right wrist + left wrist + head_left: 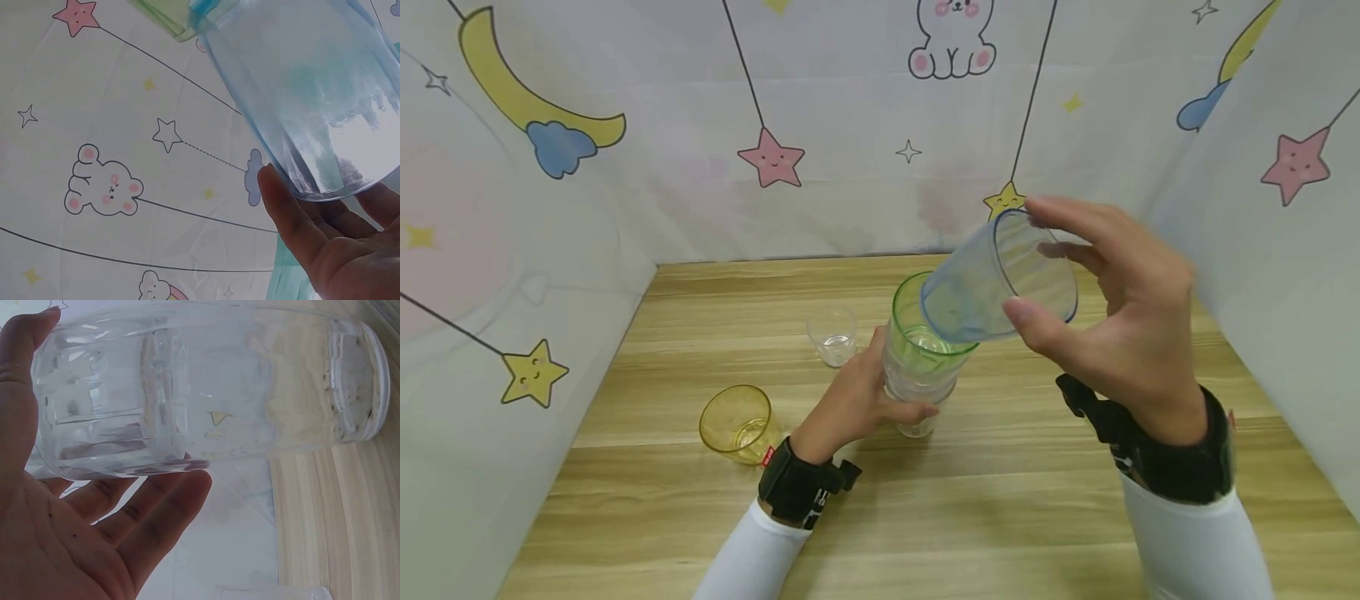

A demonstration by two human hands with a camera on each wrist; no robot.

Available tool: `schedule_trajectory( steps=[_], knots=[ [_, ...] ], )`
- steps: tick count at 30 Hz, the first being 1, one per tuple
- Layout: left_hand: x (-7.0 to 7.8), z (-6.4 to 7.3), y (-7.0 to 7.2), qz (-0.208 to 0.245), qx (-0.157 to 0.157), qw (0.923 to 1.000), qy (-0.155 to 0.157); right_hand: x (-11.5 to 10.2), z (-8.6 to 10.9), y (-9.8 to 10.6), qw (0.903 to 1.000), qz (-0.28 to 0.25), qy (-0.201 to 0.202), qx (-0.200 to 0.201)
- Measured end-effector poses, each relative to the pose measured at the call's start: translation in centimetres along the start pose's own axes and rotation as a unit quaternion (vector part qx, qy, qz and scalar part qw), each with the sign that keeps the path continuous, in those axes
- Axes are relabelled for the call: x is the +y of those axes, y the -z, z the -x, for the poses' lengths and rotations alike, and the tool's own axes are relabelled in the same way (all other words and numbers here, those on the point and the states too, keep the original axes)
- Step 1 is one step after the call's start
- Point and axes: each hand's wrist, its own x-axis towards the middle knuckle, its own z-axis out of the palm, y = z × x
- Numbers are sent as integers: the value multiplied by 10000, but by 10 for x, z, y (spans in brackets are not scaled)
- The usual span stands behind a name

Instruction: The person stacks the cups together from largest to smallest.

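Observation:
My right hand (1127,325) holds a clear blue cup (966,287) by its rim, between the thumb and fingers. The blue cup tilts, mouth toward the palm, and its base overlaps the mouth of a green-rimmed cup (904,321). That green cup sits at the top of a stack of clear cups (917,389). Around the side of the stack, my left hand (850,408) has its thumb and fingers. In the left wrist view, one clear cup (237,381) shows nested in another, above the wood surface. The right wrist view shows the fingers at the blue cup's rim.
A yellow cup (715,425) stands upright to the left of my left hand. Behind that hand is a small clear cup (831,329). White printed fabric walls (850,208) close in the wooden table (1000,533) at the back and both sides.

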Motion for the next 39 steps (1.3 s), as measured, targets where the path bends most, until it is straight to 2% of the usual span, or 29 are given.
schedule_trajectory(
  steps=[9,18,29,33,39],
  knots=[
    [-2,0,1,175,-14,9998,-7,2,-7,-10,9968,603,127,-500],
    [-3,0,0,165,26,9997,-176,4,-7,-21,9873,1384,351,-699],
    [-3,-1,0,52,49,9997,-233,11,-6,-30,9864,1293,431,-918],
    [-3,-3,-1,45,28,9996,-287,19,-1,-36,9864,1098,335,-1180],
    [-3,-3,-1,73,-3,9994,-340,27,4,-40,9827,1148,107,-1450]
  ],
)
